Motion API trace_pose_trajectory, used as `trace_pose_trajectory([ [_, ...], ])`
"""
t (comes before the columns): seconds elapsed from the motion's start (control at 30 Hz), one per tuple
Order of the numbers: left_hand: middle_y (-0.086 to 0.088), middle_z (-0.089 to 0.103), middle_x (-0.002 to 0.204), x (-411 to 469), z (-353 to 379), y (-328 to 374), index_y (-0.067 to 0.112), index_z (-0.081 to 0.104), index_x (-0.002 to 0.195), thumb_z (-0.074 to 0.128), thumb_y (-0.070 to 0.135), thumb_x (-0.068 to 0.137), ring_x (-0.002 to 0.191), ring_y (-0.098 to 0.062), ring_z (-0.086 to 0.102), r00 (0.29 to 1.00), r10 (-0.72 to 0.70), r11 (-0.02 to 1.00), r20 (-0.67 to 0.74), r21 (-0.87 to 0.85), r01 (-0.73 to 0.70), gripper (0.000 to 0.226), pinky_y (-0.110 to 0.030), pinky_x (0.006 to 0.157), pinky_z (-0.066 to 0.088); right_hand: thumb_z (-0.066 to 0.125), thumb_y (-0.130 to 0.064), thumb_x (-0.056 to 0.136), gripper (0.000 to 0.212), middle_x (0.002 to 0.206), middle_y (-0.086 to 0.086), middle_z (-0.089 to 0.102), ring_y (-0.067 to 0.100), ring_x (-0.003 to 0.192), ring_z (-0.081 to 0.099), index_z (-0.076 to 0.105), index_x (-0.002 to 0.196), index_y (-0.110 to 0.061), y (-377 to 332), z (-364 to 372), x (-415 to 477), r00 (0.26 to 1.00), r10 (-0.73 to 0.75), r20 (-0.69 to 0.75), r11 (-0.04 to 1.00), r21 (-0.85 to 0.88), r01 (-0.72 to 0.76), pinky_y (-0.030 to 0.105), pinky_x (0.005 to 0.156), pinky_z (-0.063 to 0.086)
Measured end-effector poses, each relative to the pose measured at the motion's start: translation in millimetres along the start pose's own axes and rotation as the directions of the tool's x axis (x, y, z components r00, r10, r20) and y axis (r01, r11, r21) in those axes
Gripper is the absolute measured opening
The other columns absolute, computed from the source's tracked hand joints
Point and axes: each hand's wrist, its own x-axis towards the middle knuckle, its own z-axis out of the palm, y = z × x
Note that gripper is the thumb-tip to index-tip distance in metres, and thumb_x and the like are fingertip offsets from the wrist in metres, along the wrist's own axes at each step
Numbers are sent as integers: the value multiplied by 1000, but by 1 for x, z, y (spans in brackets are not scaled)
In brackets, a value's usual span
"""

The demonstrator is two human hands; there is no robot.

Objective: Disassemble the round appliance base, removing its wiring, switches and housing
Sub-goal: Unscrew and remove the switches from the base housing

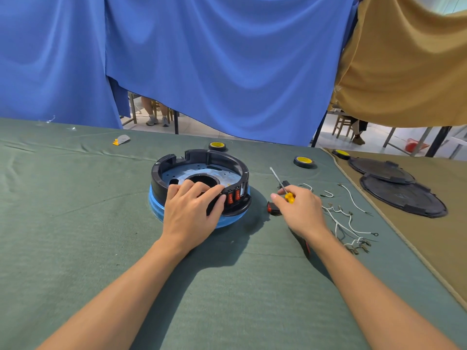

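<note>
Most of the view is the green-clothed counter (75,223), and the round appliance base (202,156) sits near its middle, open side up. Its black housing (158,178) is a stiff plastic ring seated on a blue lower shell (155,205), with a thin metal plate (177,176) inside. It looks light and rigid. The smooth ring could slide on the cloth under a prying force, so it wants steadying from above by the thick rim rather than by the thin plate.

Right of the base and well apart lie two black discs (404,195). The left hand (192,210) rests on the base's near rim, fingers (199,188) curled over the edge into the ring, thumb beside two red switches (233,196) that are not yet removed from the housing wall. The right hand (302,213), just right of the base, pinches a screwdriver (277,178) by its yellow handle, the shaft pointing away.

Loose white wires (350,224) lie right of that hand. They are limp, with small metal terminals that may snag. A freed switch (272,207) lies between the base and the right hand. One tape roll (217,147) sits just beyond the base.

The seated switches are probably snap-fits, best pushed out from inside the ring without cracking their tabs.
</note>
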Motion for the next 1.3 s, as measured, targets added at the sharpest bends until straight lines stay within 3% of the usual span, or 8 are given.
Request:
trace_pose_trajectory([
  [0.13,7,69,83,1,-3,2,23,76,100,54,35,91,80,-21,58,1000,-19,998,14,-67,20,27,-39,75,33,61,-35,91,18,85,-2,64,21,87,55,70,96,-20,-18,-2,-6,997,-71,15,994,80,70,28,71,35],
  [0.4,22,60,114,7,-23,-22,37,77,97,58,40,85,115,-14,41,973,-129,944,193,-275,180,23,-33,86,14,60,-38,92,31,110,1,66,24,106,57,68,114,-19,-24,1,1,986,-134,95,988,89,126,33,89,44],
  [0.6,13,33,144,18,-33,-28,47,71,104,64,34,92,136,-14,11,922,-158,960,354,-161,227,19,-34,101,5,55,-47,93,46,153,-6,36,19,138,36,55,136,-29,-33,14,16,935,-267,233,964,45,264,41,111,29],
  [0.8,7,26,149,13,-36,-38,48,68,110,60,29,95,138,-14,9,896,-251,929,366,-168,329,25,-31,102,8,51,-51,94,47,153,-18,33,17,135,41,43,139,-41,-35,12,21,869,-341,357,914,-88,395,46,108,38],
  [0.9,5,25,148,6,-30,-33,46,63,122,57,34,96,138,-19,14,834,-444,803,328,-267,532,29,-35,106,12,53,-41,94,51,155,-19,29,20,133,44,34,141,-44,-37,10,13,847,-360,392,882,-155,446,46,103,43],
  [1.03,-11,31,148,10,-19,-15,16,39,145,58,36,94,136,-29,21,602,-758,504,250,-361,785,58,-42,111,20,55,-32,93,54,155,-16,31,22,132,45,34,142,-40,-45,9,-5,845,-398,359,871,-141,470,46,101,45],
  [1.17,-10,46,126,16,-15,-14,13,40,124,60,18,87,124,-28,38,392,-897,229,203,-545,807,42,-41,100,37,57,-33,92,47,145,-14,46,20,124,51,46,137,-39,-50,1,-25,822,-476,313,840,-116,531,42,94,49],
  [1.3,-12,58,116,26,-18,-32,15,49,111,62,9,85,109,-30,57,364,-872,119,327,-580,806,29,-41,92,48,57,-39,92,36,122,-13,64,16,108,59,58,127,-35,-58,-12,-24,787,-504,354,828,-61,558,39,89,50],
])
